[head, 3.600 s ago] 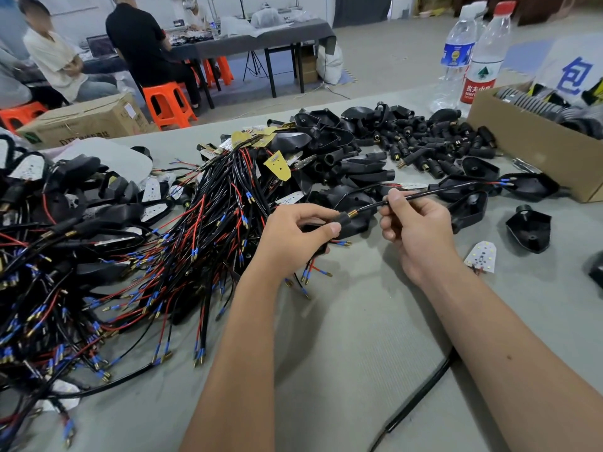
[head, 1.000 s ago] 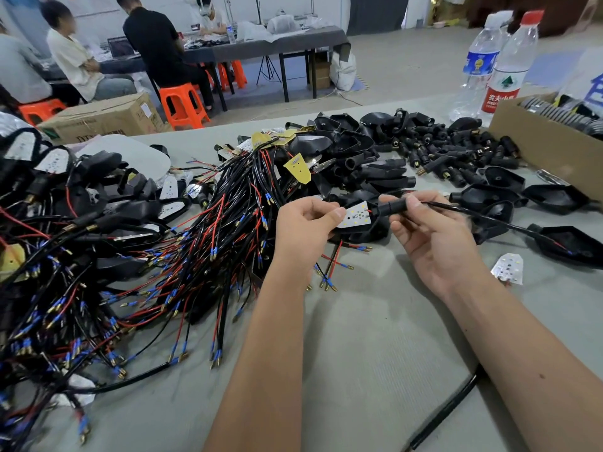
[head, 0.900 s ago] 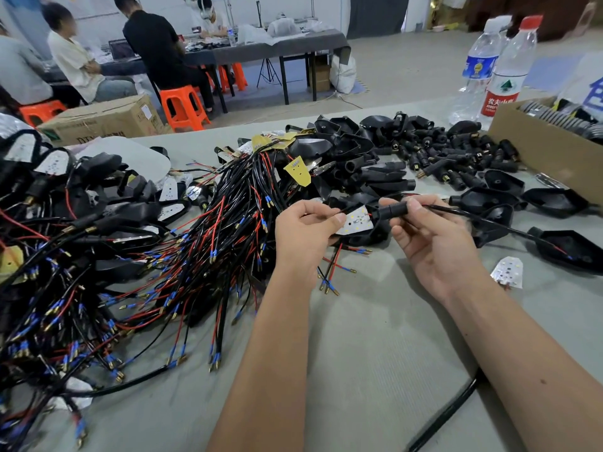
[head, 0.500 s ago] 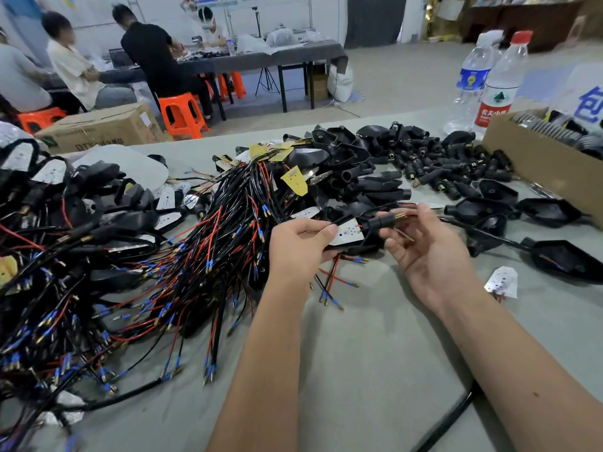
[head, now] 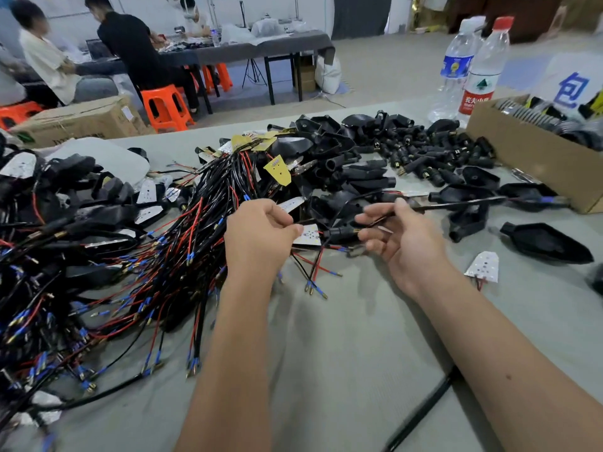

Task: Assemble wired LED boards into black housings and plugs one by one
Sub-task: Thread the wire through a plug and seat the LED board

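Note:
My left hand [head: 261, 238] pinches a small white LED board [head: 309, 234] by its left edge. A black plug [head: 341, 232] sits on the wire right beside the board. From the plug a thin black cable [head: 456, 206] runs right to a blue-tipped end. My right hand [head: 403, 243] is palm up with the fingers loosely spread, and its thumb and forefinger hold that cable just past the plug. Empty black housings [head: 342, 172] lie heaped behind my hands. Loose black plugs [head: 424, 153] are piled further back.
A big tangle of red and black wired boards [head: 146, 265] fills the left. On the right are a cardboard box [head: 522, 158], two water bottles [head: 470, 70], a single housing [head: 545, 243] and a loose LED board [head: 483, 265]. A thick black cable [head: 421, 412] crosses the table's front edge. People sit at a far table.
The plug has slid along the cable up against the LED board. My right hand has let go of the plug, opened out and shifted right along the cable.

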Demonstrator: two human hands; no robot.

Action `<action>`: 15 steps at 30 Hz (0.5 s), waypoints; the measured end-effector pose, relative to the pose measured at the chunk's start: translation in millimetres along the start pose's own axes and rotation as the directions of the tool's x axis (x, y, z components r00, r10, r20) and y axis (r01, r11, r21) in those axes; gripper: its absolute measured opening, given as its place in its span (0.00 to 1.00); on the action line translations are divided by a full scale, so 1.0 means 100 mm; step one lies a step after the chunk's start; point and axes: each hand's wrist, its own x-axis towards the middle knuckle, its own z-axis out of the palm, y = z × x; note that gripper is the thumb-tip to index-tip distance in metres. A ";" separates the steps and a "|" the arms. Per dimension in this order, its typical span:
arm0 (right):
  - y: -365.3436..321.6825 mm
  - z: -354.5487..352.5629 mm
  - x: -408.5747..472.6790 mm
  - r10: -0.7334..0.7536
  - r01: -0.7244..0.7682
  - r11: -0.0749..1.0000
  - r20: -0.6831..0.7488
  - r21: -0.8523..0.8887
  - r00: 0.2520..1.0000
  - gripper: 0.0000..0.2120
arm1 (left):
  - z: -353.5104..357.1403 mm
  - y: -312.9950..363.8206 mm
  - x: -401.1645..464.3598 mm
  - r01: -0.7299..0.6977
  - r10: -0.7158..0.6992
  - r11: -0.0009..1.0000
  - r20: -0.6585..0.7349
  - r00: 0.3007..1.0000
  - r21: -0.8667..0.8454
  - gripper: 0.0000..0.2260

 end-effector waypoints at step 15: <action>-0.10 -0.07 0.02 0.003 0.003 0.933 0.015 -0.359 1.000 0.20 | 0.78 0.38 -0.32 -0.411 0.401 0.912 0.180 0.898 0.019 0.11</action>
